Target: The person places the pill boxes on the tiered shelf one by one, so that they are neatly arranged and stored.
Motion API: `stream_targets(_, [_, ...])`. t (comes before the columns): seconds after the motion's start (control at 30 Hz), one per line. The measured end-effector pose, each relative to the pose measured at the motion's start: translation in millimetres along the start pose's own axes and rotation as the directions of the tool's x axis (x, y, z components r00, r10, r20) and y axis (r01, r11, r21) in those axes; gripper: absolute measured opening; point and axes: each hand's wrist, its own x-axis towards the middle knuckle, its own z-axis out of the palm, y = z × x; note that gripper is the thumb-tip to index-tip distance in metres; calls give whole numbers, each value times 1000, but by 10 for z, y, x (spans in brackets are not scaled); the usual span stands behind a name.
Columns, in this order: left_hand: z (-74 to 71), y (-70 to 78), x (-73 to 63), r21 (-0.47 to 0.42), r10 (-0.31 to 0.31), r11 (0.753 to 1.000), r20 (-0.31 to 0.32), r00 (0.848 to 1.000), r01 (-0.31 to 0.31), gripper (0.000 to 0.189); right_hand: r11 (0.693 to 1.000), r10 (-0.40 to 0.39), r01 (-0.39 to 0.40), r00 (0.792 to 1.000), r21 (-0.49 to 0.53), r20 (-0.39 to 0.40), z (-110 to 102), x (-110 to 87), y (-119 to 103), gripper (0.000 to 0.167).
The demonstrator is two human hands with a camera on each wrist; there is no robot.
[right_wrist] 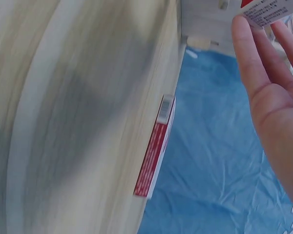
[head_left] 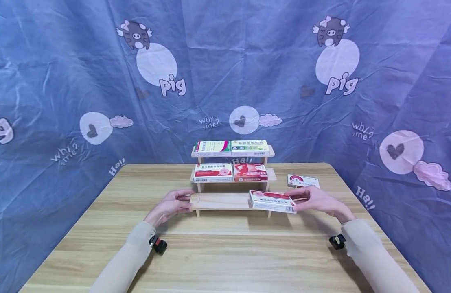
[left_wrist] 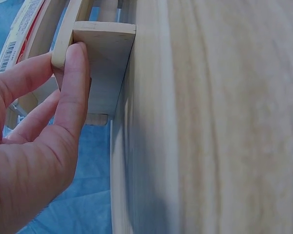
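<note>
A three-tier wooden display rack (head_left: 219, 201) stands mid-table, stepped up toward the back. My left hand (head_left: 173, 204) pinches the left end of its lowest board; in the left wrist view, thumb and fingers of this hand (left_wrist: 49, 126) close on the board's end beside the leg. At the right end of that board, my right hand (head_left: 318, 200) holds a white and red medicine box (head_left: 271, 201) by its right end. The box lies slightly tilted, its right end past the board. In the right wrist view only a corner of the box (right_wrist: 267, 11) shows above the right hand (right_wrist: 278, 102).
On the middle tier sit a white-red medicine box (head_left: 213, 172) and a red one (head_left: 250, 172). The top tier carries a green-and-magenta box (head_left: 212, 148) and a green-white box (head_left: 250, 147). Another medicine box (head_left: 303, 180) lies on the table (head_left: 225, 252) behind my right hand. A blue curtain (head_left: 225, 61) hangs behind.
</note>
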Motion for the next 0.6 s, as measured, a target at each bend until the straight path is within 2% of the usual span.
stream_targets(0.4, [-49,-1,-14,-2,-3,1000,38,999,3,67,998,46,-46,999,45,4,212,140,-132,62])
stream_targets(0.6, [-55,7,-27,1,1,1000,54,999,-1,66,997,24,-23,1000,69,-10,287,177,-149,66])
